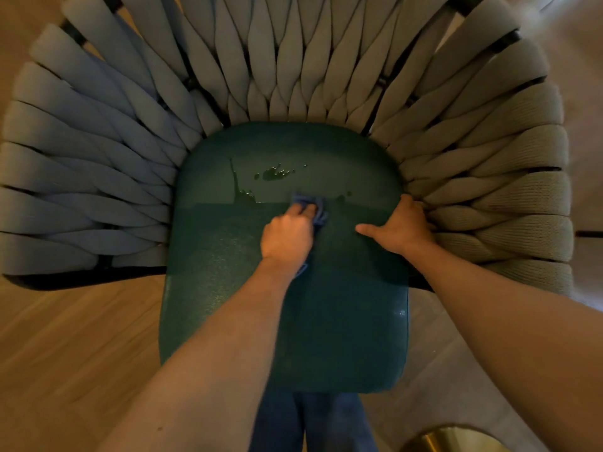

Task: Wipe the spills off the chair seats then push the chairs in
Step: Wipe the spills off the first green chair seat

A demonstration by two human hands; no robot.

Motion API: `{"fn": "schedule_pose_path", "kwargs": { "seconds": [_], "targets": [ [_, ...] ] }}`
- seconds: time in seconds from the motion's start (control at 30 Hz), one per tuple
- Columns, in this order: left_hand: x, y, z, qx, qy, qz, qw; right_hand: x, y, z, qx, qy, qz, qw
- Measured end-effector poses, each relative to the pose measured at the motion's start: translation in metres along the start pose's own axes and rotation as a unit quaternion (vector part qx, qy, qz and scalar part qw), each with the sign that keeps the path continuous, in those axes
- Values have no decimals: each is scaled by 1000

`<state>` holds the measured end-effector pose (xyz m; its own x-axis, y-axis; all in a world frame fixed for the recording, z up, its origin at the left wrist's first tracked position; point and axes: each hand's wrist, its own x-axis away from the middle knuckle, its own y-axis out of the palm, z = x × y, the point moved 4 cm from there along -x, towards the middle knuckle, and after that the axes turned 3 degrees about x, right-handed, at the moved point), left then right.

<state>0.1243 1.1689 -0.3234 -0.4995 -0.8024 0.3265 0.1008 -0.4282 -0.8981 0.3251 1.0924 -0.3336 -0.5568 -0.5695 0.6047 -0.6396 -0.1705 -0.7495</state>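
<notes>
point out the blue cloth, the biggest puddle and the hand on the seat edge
blue cloth [308, 202]: head view, on the bunched part beyond the left hand's fingers
biggest puddle [272, 173]: head view, on its dark middle
right hand [403, 225]: head view, on the back of the hand

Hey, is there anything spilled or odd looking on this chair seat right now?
Yes. Dark wet puddles sit on the green seat near its back, with a thin streak and blotch to their left. The left hand presses a blue cloth just below them; the right hand rests at the seat's edge.
</notes>
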Motion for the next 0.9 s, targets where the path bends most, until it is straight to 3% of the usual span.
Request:
{"fn": "schedule_pose_path", "kwargs": {
  "seconds": [0.17, 0.4, 0.67, 0.77, 0.9],
  "targets": [
    [13, -27, -87, -2, -78, 46, 996, -4, 0, -13, 86, 5, 9, 996],
    [25, -52, -168, 2, -139, 108, 984, -14, -1, -18, 88, 6, -10, 996],
    [29, -61, -186, 35, -240, 140, 960, -19, -1, -14, 71, 4, -8, 997],
    [28, -64, -190, 25, -238, 145, 960, -19, -1, -13, 48, -7, -12, 999],
    [19, -54, -173, 97, -223, 181, 953, -19, -7, -8, -43, -12, -12, 999]
  ]
}}
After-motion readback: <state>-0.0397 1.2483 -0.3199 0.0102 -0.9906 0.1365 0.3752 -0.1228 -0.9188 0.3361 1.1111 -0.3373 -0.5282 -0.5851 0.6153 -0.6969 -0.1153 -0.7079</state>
